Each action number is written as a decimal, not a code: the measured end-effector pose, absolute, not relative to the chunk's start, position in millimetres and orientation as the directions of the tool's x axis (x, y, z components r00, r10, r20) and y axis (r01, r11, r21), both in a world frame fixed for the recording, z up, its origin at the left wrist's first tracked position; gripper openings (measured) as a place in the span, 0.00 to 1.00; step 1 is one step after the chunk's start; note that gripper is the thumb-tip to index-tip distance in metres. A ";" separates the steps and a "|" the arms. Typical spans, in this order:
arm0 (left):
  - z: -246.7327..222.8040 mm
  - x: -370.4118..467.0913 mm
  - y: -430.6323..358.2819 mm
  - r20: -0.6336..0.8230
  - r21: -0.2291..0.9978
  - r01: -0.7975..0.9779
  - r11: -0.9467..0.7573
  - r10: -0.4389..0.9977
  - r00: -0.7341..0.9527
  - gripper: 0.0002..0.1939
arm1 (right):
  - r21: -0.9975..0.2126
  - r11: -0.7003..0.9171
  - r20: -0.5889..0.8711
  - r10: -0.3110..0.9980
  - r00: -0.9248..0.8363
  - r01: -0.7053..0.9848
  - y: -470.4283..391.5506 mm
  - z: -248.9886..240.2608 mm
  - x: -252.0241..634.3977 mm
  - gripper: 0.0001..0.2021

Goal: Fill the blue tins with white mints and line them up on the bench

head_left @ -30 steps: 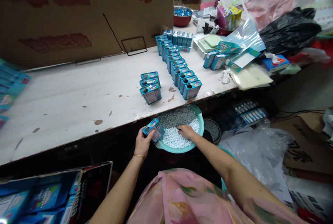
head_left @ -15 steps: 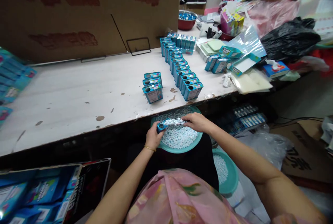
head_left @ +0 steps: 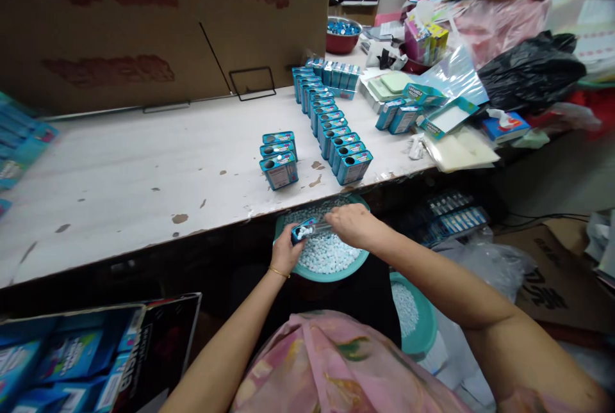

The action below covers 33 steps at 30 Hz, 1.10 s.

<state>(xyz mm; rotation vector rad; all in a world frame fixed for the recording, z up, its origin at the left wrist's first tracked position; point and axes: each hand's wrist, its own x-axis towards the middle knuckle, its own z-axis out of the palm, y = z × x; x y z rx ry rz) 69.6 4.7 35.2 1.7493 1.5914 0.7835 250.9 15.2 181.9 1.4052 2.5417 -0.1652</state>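
Observation:
My left hand is closed around a small blue tin, tilted with its opening toward the right. White candies are heaped at that opening. In my right hand is a clear scoop, its end against the tin's mouth and largely emptied. Both hands are over a turquoise basin filled with small white candies. On the table above stand a short row of blue tins and a longer row, with round holes in their tops.
A large cardboard box stands along the table's back left. A carton of blue tins is at lower left. Another turquoise basin sits lower right. Plastic bags and a red bowl occupy the back right.
My right hand has turned over and moved slightly left, tipping the scoop. The candies that lay along the scoop have slid into the tin's opening. My left hand stays nearly in place.

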 end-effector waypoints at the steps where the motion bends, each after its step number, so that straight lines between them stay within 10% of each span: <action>1: 34.6 67.2 4.6 0.016 0.801 0.595 -0.062 0.996 0.082 0.17 | -0.002 0.519 -0.252 0.827 -0.503 0.855 15.6 178.0 261.4 0.10; 15: 27.7 39.8 -1.2 0.032 0.917 0.400 -0.018 0.999 -0.030 0.20 | -0.247 0.161 -0.450 0.854 -0.261 0.955 11.2 1.0 252.7 0.15; 24: 38.3 28.6 -0.7 0.046 0.893 0.450 0.006 0.994 -0.103 0.21 | -0.690 0.056 -0.291 0.892 -0.347 0.721 14.6 37.7 294.8 0.14; 33: 39.6 68.2 5.3 0.007 0.805 0.592 -0.046 0.998 0.067 0.18 | -0.206 0.368 -0.363 0.832 -0.420 0.907 20.7 158.6 263.6 0.14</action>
